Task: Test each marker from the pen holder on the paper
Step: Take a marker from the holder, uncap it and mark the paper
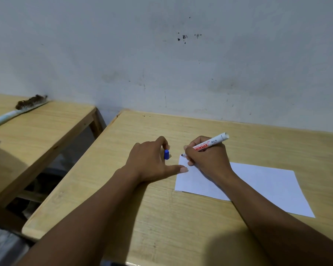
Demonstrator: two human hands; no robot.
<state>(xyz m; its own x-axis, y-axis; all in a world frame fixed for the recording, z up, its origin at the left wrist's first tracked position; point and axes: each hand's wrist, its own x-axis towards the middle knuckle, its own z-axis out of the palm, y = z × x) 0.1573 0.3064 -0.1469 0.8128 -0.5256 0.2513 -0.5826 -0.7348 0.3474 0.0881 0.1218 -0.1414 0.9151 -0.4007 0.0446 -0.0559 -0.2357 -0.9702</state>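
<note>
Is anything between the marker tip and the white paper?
Nothing visible. The right hand holds the white marker, its dark tip at the white paper sheet's far left corner; the left hand holds the blue cap beside it.

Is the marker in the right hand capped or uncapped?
Uncapped: the marker shows its bare dark tip at the paper, and the left hand holds the blue cap.

Looks like a plain classroom or study room: two bare wooden desks [181, 217] pushed against a scuffed, stained whitewashed wall [161, 54], a gap between them. A wire brush [27, 105] lies at the far edge of the left desk [37, 135].
</note>
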